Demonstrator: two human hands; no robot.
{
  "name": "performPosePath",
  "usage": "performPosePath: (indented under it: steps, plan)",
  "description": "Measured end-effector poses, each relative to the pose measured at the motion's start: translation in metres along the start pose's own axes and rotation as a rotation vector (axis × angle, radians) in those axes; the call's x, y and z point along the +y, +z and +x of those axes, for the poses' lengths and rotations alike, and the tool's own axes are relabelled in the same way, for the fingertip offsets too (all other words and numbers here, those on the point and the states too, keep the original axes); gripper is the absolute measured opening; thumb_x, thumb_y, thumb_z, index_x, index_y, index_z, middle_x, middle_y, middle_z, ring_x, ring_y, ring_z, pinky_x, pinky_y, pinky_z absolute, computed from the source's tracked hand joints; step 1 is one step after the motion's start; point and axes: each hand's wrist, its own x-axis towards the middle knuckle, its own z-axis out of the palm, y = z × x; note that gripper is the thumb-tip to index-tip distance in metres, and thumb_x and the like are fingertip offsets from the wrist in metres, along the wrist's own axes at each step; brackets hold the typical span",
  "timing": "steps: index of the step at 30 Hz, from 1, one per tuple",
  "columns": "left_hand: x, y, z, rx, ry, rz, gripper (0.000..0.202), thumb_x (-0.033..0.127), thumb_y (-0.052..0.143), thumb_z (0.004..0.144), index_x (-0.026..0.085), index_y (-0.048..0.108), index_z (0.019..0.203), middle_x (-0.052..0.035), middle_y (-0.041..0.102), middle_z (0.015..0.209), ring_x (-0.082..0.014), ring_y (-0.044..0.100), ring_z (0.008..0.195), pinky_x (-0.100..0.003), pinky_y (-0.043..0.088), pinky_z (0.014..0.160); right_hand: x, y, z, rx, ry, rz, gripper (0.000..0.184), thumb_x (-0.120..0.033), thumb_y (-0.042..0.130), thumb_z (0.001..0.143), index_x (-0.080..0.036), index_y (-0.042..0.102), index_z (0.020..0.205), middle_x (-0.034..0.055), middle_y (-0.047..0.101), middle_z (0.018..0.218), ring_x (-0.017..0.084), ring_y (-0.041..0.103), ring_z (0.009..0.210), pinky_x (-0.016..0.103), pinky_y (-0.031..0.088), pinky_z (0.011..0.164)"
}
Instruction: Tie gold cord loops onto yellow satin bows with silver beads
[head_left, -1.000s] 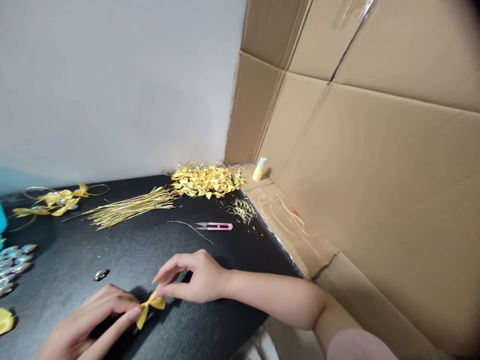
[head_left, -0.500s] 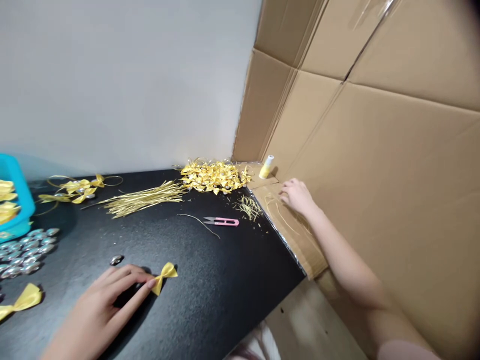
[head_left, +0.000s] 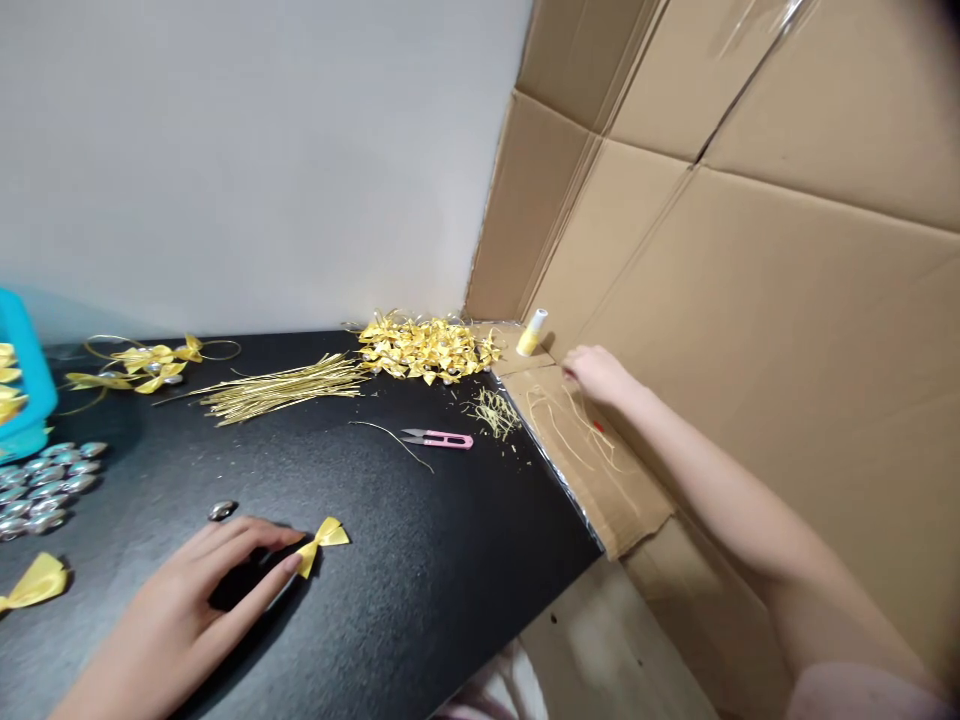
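My left hand lies flat on the black table, fingers stretched out, fingertips touching a small yellow ribbon bow. My right hand reaches far right onto a cardboard flap, fingers curled down over loose gold threads by a small red bit. What the fingers hold, if anything, is hidden. A yellow thread spool stands just left of that hand.
Pink thread snips lie mid-table beside a single gold thread. A bundle of gold wires, a heap of yellow bows, silver beads, a teal tray and cardboard walls surround the work area.
My right hand left the bow and swung right to the cardboard flap, then edged toward the spool. My left hand stays on the bow. The view shifted slightly.
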Motion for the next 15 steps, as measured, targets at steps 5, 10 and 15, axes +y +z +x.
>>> performPosePath:
  steps: [5,10,15]
  plan:
    - [0.001,0.000,-0.001,-0.035,-0.009,-0.013,0.029,0.054,0.060,0.080,0.028,0.073,0.084,-0.0036,0.074,0.090,-0.0281,0.067,0.085,-0.036,0.051,0.078,0.007,-0.042,-0.013,0.398,0.089,0.328,0.020,-0.027,0.050,0.091,-0.018,0.068,0.090,0.0103,0.071,0.102,0.021,0.065,0.093,0.036,0.051,0.081]
    - [-0.008,0.000,0.000,-0.062,0.020,-0.010,0.031,0.056,0.062,0.078,0.029,0.073,0.086,-0.0040,0.075,0.091,-0.0277,0.067,0.085,-0.034,0.053,0.077,-0.009,-0.065,-0.029,0.704,0.210,1.347,0.012,-0.031,0.074,0.071,-0.023,0.064,0.072,0.0007,0.072,0.086,0.016,0.067,0.084,0.032,0.052,0.079]
    - [0.001,-0.004,0.006,-0.104,-0.004,0.020,0.033,0.058,0.060,0.078,0.028,0.073,0.085,-0.0051,0.076,0.090,-0.0267,0.068,0.082,-0.034,0.055,0.074,-0.014,-0.108,-0.043,0.810,0.125,1.647,0.012,-0.026,0.070,0.077,-0.024,0.061,0.071,-0.0031,0.066,0.075,0.013,0.066,0.077,0.032,0.050,0.077]
